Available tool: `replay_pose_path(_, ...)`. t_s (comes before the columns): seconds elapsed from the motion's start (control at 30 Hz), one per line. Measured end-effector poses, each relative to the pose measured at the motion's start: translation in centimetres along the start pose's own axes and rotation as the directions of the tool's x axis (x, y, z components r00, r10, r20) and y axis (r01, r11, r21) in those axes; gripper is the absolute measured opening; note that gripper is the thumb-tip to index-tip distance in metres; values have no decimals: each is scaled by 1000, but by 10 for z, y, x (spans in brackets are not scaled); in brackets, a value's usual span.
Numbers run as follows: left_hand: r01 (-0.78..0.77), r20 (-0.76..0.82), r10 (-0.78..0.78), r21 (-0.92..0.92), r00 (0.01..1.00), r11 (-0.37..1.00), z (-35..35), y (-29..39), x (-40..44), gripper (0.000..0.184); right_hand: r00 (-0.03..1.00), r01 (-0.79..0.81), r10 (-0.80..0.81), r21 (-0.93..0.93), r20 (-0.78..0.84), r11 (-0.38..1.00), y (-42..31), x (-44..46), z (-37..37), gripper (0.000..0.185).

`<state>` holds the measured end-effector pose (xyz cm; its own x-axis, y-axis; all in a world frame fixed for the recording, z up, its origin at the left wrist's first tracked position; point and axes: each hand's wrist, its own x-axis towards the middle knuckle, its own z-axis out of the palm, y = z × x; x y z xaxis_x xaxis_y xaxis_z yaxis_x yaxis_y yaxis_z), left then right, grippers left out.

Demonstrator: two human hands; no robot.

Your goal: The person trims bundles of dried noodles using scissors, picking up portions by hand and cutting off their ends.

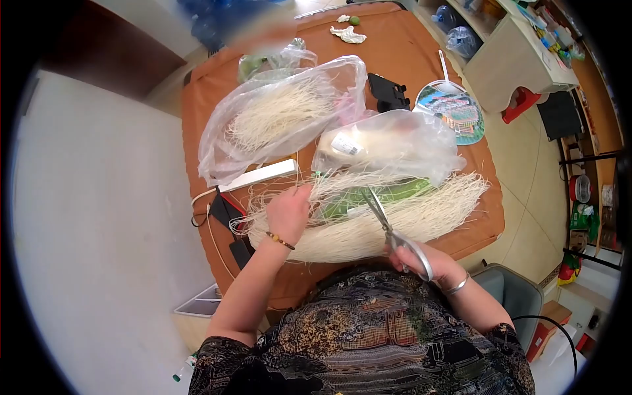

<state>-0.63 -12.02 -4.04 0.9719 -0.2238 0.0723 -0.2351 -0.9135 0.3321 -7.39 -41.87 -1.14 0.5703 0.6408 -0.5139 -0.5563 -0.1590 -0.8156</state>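
Long pale dry noodle-like strands (355, 234) lie in a wide heap across the near part of the brown table, over and around a green package (336, 204). My left hand (288, 209), with a beaded bracelet, is closed on some strands at the heap's left side. My right hand (421, 260), wearing a silver bangle, holds metal scissors (385, 220) by the handles. Their blades are slightly apart and point up and left over the heap. Behind it are a clear bag with strands (283, 112) and another plastic bag (388, 141) with a white label.
The brown table (395, 39) carries a white power strip (260, 176), a black phone stand (388, 92), a round fan (451, 112) and crumpled tissue (349, 34). Cables run along the left edge. A grey chair (510, 293) stands at the lower right.
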Motion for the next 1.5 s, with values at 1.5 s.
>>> replay_pose_path(1.5, 247, 385, -190, -104, 903, 963, -40, -7, -1, 19, 999, 32, -26, -221, 27, 975, 0, 29, 6, 77)
